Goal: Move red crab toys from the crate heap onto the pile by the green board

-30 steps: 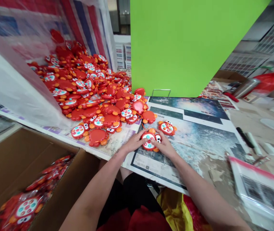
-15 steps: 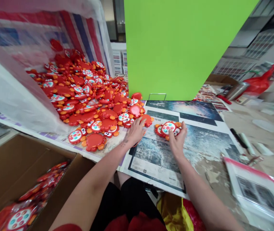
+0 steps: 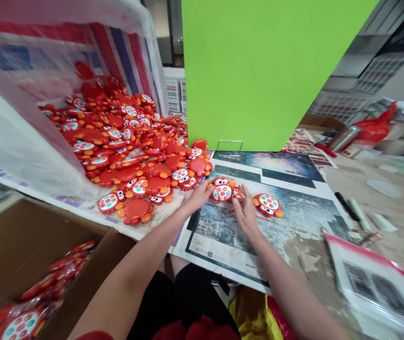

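My left hand (image 3: 201, 195) grips the left edge of a red crab-shaped toy (image 3: 222, 191). The toy's eyes and white belly with coloured dots face up, and a thin red cord hangs by it. Just to its right is my right hand (image 3: 247, 215), thumb and fingers apart. Between the toy and these fingers a small red piece with dots (image 3: 237, 193) shows, partly covered; I cannot tell whether it is another toy. A second crab toy (image 3: 269, 204) lies face up on the printed board (image 3: 223, 236), right of my right hand.
A big heap of the same toys (image 3: 127, 141) spills from a striped sack (image 3: 124, 52) at the left. A tall green panel (image 3: 251, 71) stands behind the board. Bagged toys lie in a cardboard box (image 3: 17, 241) at lower left. A plastic sleeve (image 3: 372, 278) lies at right.
My right hand has let go of a crab toy, which now lies further right, and has moved left. My left hand has drawn a toy from the heap's edge onto the board.
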### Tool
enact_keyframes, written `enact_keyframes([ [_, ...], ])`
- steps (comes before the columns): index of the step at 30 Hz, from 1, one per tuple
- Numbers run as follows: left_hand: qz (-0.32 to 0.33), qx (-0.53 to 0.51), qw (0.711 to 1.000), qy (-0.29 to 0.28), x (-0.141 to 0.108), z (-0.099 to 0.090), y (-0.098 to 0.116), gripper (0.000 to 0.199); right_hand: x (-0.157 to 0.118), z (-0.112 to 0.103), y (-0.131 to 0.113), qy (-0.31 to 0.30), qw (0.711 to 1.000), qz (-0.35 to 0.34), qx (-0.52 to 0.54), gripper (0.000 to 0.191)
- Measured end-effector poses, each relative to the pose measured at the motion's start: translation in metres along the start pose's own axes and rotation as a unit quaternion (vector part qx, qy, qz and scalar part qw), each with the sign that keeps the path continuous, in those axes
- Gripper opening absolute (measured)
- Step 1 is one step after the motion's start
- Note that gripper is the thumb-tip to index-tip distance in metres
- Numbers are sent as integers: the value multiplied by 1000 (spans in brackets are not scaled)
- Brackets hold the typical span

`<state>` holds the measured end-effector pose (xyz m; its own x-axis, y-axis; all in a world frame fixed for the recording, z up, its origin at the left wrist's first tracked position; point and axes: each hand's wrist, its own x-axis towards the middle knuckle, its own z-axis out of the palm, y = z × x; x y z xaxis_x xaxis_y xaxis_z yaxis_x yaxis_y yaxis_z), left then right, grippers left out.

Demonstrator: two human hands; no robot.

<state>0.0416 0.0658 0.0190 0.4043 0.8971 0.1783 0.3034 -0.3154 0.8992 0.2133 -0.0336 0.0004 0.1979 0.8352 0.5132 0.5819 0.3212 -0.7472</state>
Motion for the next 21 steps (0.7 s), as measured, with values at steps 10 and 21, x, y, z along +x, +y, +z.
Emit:
enact_keyframes([
  [10, -35, -245, 968, 41, -66, 9, -21, 66, -8, 14, -17, -165, 938, 180, 247, 76],
  [21, 15, -163, 986, 15, -70, 7, -17, 48, -10, 14, -15, -184, 947, 166, 205, 72],
])
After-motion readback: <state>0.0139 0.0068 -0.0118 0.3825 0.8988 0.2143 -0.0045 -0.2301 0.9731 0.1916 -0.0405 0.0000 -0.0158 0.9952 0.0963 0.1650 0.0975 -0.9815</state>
